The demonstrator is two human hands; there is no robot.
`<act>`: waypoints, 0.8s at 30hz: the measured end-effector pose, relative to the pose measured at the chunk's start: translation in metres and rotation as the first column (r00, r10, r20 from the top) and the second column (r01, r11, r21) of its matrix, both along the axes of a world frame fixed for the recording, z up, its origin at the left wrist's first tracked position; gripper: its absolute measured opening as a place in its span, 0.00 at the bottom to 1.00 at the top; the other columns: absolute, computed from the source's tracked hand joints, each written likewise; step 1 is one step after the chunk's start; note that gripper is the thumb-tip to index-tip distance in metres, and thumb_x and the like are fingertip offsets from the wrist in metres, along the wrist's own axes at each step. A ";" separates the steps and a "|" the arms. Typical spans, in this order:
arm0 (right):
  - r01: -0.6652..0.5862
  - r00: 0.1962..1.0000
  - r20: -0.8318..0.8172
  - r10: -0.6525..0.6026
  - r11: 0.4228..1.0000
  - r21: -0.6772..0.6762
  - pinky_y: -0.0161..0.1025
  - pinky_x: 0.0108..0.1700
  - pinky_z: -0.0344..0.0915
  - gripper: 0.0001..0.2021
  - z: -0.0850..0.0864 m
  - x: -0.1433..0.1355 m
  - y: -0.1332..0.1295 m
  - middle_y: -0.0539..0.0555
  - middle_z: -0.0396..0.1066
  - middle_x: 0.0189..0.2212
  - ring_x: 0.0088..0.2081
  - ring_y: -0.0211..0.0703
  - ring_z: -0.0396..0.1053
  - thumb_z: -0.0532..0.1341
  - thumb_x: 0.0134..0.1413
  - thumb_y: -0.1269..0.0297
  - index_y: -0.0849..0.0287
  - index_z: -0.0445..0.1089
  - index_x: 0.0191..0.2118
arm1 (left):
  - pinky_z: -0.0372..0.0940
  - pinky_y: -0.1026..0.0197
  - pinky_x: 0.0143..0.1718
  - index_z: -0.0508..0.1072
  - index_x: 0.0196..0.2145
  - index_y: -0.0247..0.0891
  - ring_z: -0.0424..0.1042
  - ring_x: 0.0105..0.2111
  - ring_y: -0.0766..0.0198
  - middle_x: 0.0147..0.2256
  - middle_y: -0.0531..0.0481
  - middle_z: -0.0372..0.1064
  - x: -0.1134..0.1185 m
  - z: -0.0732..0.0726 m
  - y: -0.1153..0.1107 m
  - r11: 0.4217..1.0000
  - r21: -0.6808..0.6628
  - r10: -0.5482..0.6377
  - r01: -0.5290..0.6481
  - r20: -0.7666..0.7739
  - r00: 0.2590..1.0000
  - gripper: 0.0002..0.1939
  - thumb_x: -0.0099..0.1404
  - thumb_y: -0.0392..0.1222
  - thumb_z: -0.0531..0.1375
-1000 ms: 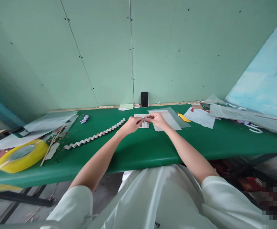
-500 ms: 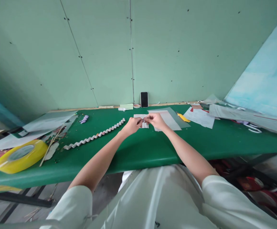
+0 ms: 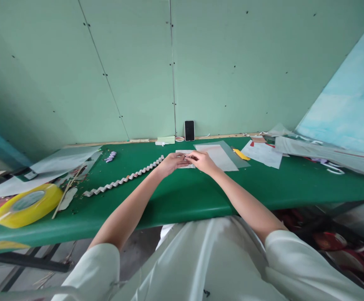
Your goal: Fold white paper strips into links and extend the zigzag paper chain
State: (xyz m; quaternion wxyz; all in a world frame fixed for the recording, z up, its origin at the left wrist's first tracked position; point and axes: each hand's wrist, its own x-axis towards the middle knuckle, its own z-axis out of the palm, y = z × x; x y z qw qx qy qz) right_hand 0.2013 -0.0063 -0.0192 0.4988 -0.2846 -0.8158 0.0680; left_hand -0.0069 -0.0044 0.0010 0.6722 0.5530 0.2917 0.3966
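Note:
Over a small pale sheet of paper (image 3: pixel 189 166), my left hand (image 3: pixel 172 163) and my right hand (image 3: pixel 202 161) meet at the fingertips. The left hand's fingers reach across towards the right, with the palm partly turned up. My right hand's fingers are pinched together against them. Whatever lies between the fingertips is too small and covered to make out. To the left of my left hand, a zigzag chain of folded paper (image 3: pixel 128 177) runs slantwise over the green tabletop (image 3: pixel 182 196). White sheets (image 3: pixel 224 161) lie just right of my right hand.
A phone (image 3: pixel 189 131) leans against the wall. A yellow cutter (image 3: pixel 241 154) and loose papers (image 3: pixel 263 155) lie to the right. On the left are a yellow tape roll (image 3: pixel 48 200), a thin stick (image 3: pixel 67 190) and a small purple thing (image 3: pixel 110 156).
My left hand has turned and its fingers have straightened towards the right hand. The right hand's fingers have shifted slightly left, and the fingers cover more of the small sheet.

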 end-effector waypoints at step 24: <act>0.083 0.996 0.013 -0.087 0.980 0.178 0.46 0.40 0.74 0.11 0.011 0.000 -0.011 0.57 0.79 0.35 0.34 0.47 0.75 0.58 0.73 0.58 0.54 0.77 0.47 | 0.74 0.45 0.56 0.79 0.39 0.29 0.83 0.40 0.53 0.37 0.38 0.82 0.002 0.003 -0.003 0.991 0.127 0.046 -0.051 0.046 0.998 0.28 0.51 0.53 0.79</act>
